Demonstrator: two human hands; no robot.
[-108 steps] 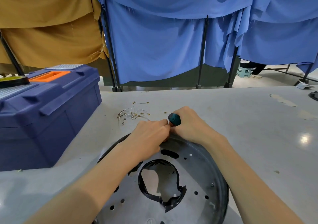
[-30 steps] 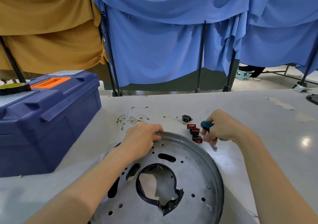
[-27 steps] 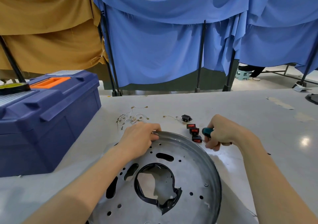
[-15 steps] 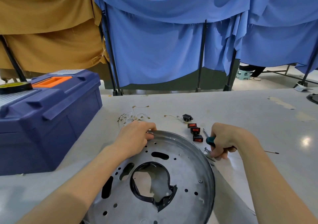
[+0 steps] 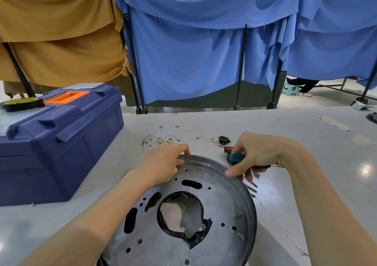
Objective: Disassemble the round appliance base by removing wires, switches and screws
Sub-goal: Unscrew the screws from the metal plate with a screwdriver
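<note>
Round metal base (image 5: 224, 200) on grey surface (image 5: 306, 135), left hand (image 5: 163, 163) with fingers (image 5: 183, 148) curled over its far rim, right hand (image 5: 259, 155) gripping teal-handled screwdriver (image 5: 235, 158) beside the rim, loose wires (image 5: 159, 139) beyond.

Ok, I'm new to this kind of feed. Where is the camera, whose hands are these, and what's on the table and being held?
There is no machine: a person works bare-handed, and the single picture comes from a camera on their head, looking down. The left hand grips the far rim of the round metal base, which rests on the grey table. The right hand holds a teal-handled screwdriver, one finger at the rim. Beyond the base lie loose wires, a black socket and a red switch. A blue toolbox stands at the left.
</note>
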